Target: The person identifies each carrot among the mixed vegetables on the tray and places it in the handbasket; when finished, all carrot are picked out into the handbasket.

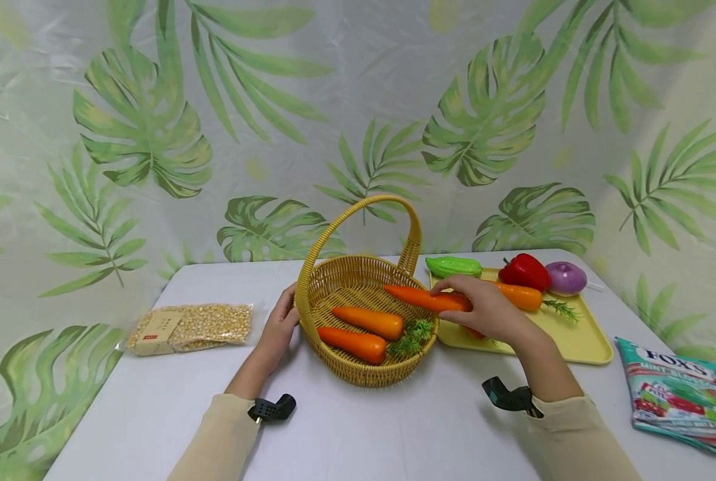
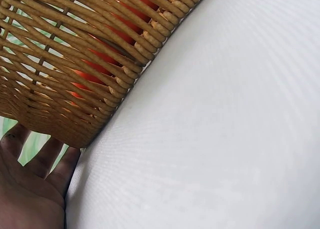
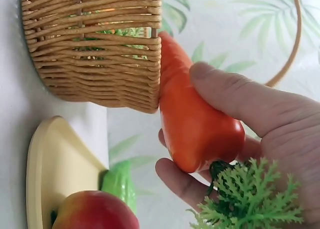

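Note:
My right hand [image 1: 481,308] pinches an orange carrot [image 1: 421,298] between thumb and fingers. The carrot's pointed end reaches over the right rim of a wicker basket [image 1: 364,377], and its leafy green top [image 3: 245,196] hangs by the palm in the right wrist view. Two more carrots [image 1: 367,322] lie inside the basket, their tips towards the left. My left hand [image 1: 278,327] rests against the basket's left outer side. In the left wrist view its fingers [image 2: 47,156] reach out straight to the wickerwork, with the tips partly hidden.
Right of the basket, a yellow tray [image 1: 565,337] bears a green vegetable [image 1: 454,266], a red pepper [image 1: 524,272], a purple onion-like vegetable [image 1: 566,278], another carrot [image 1: 521,296] and a red round fruit [image 3: 97,214]. A corn kernel bag [image 1: 192,327] lies left, a candy bag [image 1: 676,394] far right.

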Demonstrator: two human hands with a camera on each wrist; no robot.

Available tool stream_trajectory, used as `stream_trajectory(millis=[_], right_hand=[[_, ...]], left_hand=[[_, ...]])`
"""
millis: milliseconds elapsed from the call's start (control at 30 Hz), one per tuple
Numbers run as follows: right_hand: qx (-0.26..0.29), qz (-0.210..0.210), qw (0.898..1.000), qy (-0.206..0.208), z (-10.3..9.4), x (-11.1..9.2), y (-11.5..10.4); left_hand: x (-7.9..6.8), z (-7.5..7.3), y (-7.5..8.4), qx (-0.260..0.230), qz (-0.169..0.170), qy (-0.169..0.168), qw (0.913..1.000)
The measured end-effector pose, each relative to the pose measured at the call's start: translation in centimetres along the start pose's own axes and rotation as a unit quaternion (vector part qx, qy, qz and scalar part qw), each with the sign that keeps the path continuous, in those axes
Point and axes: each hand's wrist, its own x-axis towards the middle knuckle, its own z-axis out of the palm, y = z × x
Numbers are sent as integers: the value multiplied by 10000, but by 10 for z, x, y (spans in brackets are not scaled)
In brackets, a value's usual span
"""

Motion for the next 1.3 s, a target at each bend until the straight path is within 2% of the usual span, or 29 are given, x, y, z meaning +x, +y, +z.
stream_trajectory(millis=[167, 300, 567, 767, 933, 1300], right_hand=[[-48, -198, 9998, 24, 1, 1, 0], [-48, -182, 9998, 53, 2, 2, -1], [-116, -55, 9984, 551, 13, 7, -3], [-118, -205, 9971, 724, 27, 11, -8], [-112, -394, 9969, 666, 35, 13, -11], [7, -259, 9987, 442, 38, 13, -12]], left_hand=[[0, 0, 0, 10, 22, -20, 10000], [0, 0, 0, 20, 0, -7, 10000], [-1, 0, -1, 9, -40, 18, 10000], [0, 0, -1, 17, -13, 30, 10000], [0, 1, 0, 27, -20, 31, 10000], [0, 1, 0, 14, -16, 30, 10000]])
